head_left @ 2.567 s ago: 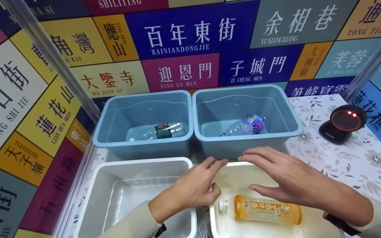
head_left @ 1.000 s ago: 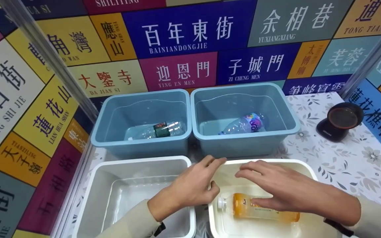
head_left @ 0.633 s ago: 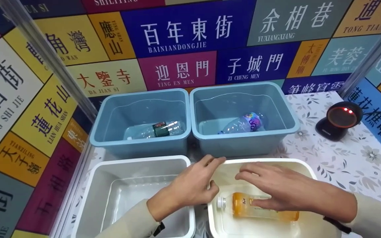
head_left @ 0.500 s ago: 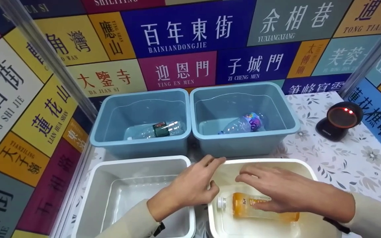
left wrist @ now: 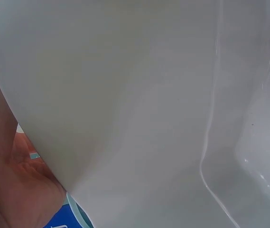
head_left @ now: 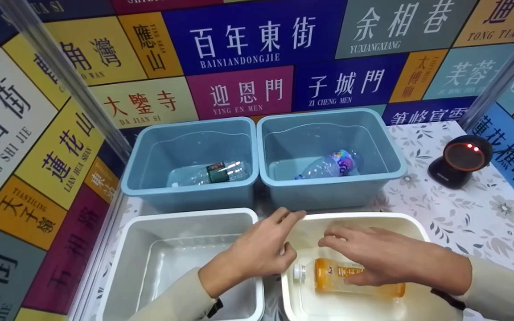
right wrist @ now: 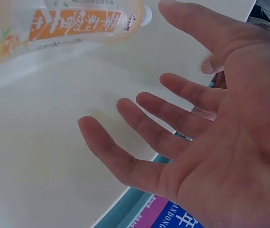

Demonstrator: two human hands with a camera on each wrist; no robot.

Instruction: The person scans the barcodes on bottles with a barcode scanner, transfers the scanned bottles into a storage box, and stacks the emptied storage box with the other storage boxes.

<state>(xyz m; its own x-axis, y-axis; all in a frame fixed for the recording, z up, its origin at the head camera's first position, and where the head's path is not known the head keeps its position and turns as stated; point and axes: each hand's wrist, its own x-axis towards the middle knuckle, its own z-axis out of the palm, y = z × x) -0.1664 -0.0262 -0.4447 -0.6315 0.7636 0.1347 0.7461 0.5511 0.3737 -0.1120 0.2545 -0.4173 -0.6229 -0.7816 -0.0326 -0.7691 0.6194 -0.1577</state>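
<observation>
An orange-labelled plastic drink bottle (head_left: 328, 277) with a white cap lies on its side in the cream bin (head_left: 363, 216). My right hand (head_left: 386, 254) hovers over it with spread, slightly bent fingers. In the right wrist view the bottle (right wrist: 73, 23) is apart from that hand (right wrist: 191, 128), and nothing is in the palm. My left hand (head_left: 254, 249) hangs loosely curled above the adjoining rims of the cream bin and the light grey bin (head_left: 190, 212). The left wrist view shows part of that hand (left wrist: 23, 175) beside a bin wall; its fingertips are hidden there.
Two blue bins stand behind: the left one (head_left: 190, 192) holds a clear bottle (head_left: 221, 172) with a dark green label, the right one (head_left: 328, 182) a clear bottle (head_left: 328, 165) with a colourful label. A black scanner-like device (head_left: 459, 160) stands right on the flowered tabletop (head_left: 475, 214).
My right hand has come down and leftward over the bottle, then shifted only slightly. The left hand stays nearly still. The bottle has not moved in its bin.
</observation>
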